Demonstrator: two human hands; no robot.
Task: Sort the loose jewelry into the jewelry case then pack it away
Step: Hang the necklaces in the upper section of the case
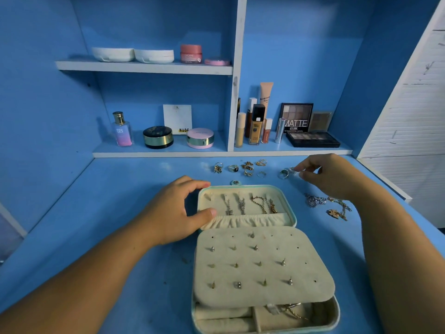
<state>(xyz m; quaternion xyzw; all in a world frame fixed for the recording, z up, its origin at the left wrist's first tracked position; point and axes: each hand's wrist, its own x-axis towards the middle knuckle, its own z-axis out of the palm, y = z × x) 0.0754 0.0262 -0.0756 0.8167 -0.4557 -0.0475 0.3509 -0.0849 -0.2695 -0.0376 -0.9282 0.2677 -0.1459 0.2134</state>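
Cream jewelry case (265,296) open, long axis away from us — left hand (173,210) gripping far lid (285,203), right hand (330,174) pinching a ring (293,169).

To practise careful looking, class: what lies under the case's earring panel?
Below the panel, only the case's near part shows: cream ring rolls at left, a gold chain at right. The panel covers the rest.

My jewelry case (294,214) is mint-green outside and cream inside, its cream earring panel (262,273) dotted with rows of small dark holes and silver and gold studs (237,285), my desk (115,208) is plain blue, and I see gold rings (248,169), silver rings (283,174) and a gold necklace (338,210).
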